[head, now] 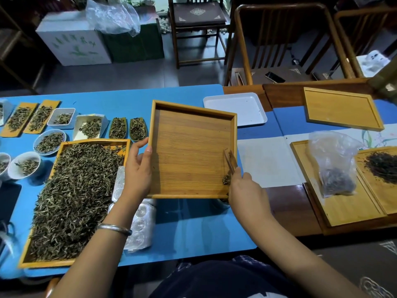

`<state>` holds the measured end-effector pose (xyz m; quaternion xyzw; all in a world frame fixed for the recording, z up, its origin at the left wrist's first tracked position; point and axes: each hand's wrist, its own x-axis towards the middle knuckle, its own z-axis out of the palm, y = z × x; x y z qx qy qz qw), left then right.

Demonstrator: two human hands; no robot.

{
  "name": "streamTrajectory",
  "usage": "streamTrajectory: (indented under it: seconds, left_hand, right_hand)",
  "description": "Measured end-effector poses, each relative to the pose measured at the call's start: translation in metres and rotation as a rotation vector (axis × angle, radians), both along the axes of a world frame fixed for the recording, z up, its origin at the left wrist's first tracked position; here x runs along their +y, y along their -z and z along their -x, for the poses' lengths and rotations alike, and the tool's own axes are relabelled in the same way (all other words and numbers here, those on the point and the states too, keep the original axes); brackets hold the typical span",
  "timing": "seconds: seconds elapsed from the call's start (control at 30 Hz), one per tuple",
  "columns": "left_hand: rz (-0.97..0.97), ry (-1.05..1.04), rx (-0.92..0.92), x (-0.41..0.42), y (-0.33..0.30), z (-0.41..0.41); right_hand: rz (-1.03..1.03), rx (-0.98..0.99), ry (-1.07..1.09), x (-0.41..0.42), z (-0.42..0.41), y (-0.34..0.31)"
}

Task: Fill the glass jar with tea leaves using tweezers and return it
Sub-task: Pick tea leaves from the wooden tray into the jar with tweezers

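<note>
The left hand (137,168) grips the edge of a tilted, square bamboo tray (189,151). The right hand (245,190) pinches brown bamboo tweezers (230,162), sweeping a small clump of dark tea leaves (226,180) toward the tray's near corner. The glass jar (221,202) is barely visible beneath that corner, so I judge a steeper tilt could scatter leaves onto the blue surface (193,222).

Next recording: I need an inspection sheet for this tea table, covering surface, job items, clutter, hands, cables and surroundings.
Surface: blue table, wooden table adjoining on the right.
Job's things: wooden tray tilted, nearly bare; tweezers at a small clump of tea leaves; jar mostly hidden beneath the tray.
Clutter: large tray of loose tea, small sample dishes, white tray, plastic bag of tea.
Hands: left hand grips the tray's edge; right hand holds the tweezers.
Cables: nothing seen.
Surroundings: wooden chairs, cardboard boxes.
</note>
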<state>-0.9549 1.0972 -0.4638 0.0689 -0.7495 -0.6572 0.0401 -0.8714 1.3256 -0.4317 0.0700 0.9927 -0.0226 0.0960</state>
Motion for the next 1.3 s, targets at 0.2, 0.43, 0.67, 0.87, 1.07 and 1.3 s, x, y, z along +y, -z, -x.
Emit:
streamTrajectory:
  seconds: [0.2, 0.43, 0.67, 0.87, 1.07, 1.3]
  left_hand:
    - [0.017, 0.001, 0.001, 0.000, 0.000, 0.001]
    - [0.033, 0.004, 0.018, 0.000, 0.000, 0.002]
    - [0.044, -0.001, 0.026, 0.001, 0.001, 0.003]
    - [0.040, 0.010, 0.030, 0.001, -0.002, 0.002]
    - [0.050, 0.007, 0.026, 0.001, -0.001, 0.003]
    - [0.047, 0.008, 0.019, 0.001, -0.002, 0.003]
  right_hand:
    - [0.055, -0.052, 0.002, 0.005, -0.034, -0.004]
    - [0.273, 0.065, 0.004, 0.020, -0.046, -0.026]
    - [0.352, 0.197, 0.006, 0.022, 0.001, -0.031]
    - [0.233, 0.159, 0.014, 0.020, 0.009, -0.017]
    - [0.218, 0.118, 0.021, 0.027, -0.012, -0.008]
    - [0.253, 0.058, 0.038, 0.033, -0.050, -0.006]
